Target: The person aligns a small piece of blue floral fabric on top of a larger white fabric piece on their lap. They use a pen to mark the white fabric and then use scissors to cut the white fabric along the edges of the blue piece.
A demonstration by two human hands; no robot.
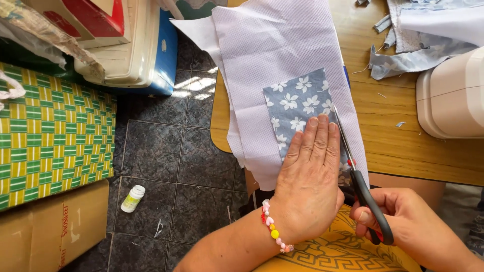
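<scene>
My left hand (308,174) lies flat, fingers together, on a blue-grey fabric piece with white flowers (297,103). That piece rests on a larger white fabric sheet (275,45) spread over the wooden table's (403,146) edge. My right hand (403,214) grips black-handled scissors (360,186). Their blades run along the right edge of the floral piece, cutting into the white sheet beside my left fingers. A beaded bracelet (275,232) circles my left wrist.
A white sewing machine (451,95) stands at the table's right. Blue fabric scraps (418,50) lie behind it. Left of the table, on the dark tiled floor, are a small white bottle (133,198), a blue-and-white cooler (146,50), a green-yellow woven mat (50,136) and a cardboard box (50,226).
</scene>
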